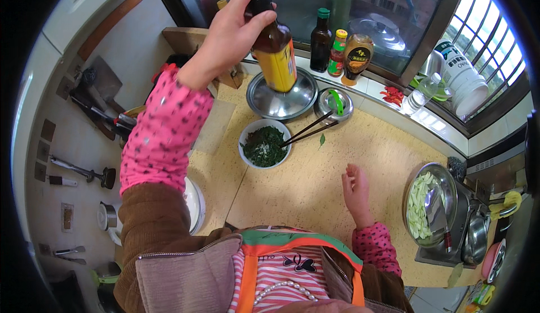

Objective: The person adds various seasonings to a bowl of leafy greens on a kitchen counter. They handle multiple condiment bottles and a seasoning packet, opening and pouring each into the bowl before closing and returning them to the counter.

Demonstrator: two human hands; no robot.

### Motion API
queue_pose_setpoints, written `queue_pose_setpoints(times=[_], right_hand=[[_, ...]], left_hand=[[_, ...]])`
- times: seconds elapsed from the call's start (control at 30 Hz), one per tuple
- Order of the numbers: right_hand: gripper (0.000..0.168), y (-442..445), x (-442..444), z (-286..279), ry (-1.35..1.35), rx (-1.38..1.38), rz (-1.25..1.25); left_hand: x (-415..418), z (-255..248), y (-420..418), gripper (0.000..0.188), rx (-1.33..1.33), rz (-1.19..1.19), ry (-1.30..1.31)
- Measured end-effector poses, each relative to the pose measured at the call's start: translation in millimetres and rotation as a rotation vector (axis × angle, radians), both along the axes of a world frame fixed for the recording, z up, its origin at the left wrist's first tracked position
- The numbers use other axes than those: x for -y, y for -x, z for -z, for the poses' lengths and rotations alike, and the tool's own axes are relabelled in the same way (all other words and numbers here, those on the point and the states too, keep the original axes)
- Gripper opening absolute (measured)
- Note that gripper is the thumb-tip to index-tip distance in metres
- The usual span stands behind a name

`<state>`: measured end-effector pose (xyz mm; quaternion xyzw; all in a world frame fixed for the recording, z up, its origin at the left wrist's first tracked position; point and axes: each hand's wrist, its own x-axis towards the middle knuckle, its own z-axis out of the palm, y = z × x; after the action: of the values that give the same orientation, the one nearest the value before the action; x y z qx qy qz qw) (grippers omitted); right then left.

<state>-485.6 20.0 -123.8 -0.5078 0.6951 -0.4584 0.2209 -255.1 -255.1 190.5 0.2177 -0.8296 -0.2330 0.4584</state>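
Note:
My left hand [232,28] grips the neck of a dark glass sauce bottle with a yellow label [276,66], upright above or on a round metal lid [263,98]. My right hand [357,186] hangs over the worktop with fingers partly curled, and nothing is seen in it. Between the hands stands a white bowl [242,144] of chopped dark greens with a pale powder on top. Dark chopsticks [310,131] lean from the greens onto a small steel lidded pot [325,102] with a green handle. A small leaf [322,139] lies beside the chopsticks.
On the window ledge stand a dark bottle [320,43], a red sauce bottle [336,53], a brown squeeze bottle [357,58], red chilli pieces [392,96] and a clear plastic bottle [424,91]. At right, a steel bowl [451,186] holds sliced pale-green vegetable and a cleaver [436,207].

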Motion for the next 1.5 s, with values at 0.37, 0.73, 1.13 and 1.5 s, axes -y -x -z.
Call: queue_pose_setpoints(times=[0.37, 0.73, 1.13, 1.5], right_hand=[[0.023, -4, 0, 24, 0.152, -0.284, 0.078], [0.016, -5, -1, 26, 0.129, -0.351, 0.067], [0.018, -11, 4, 14, 0.121, -0.298, 0.072], [0.013, -11, 4, 15, 0.138, -0.347, 0.078]], left_hand=[[167, 98, 82, 0.059, 0.070, -0.213, 0.063], [194, 143, 123, 0.056, -0.047, -0.263, 0.137], [207, 128, 88, 0.083, 0.184, -0.084, 0.106], [234, 110, 42, 0.043, 0.686, -0.454, 0.262]])
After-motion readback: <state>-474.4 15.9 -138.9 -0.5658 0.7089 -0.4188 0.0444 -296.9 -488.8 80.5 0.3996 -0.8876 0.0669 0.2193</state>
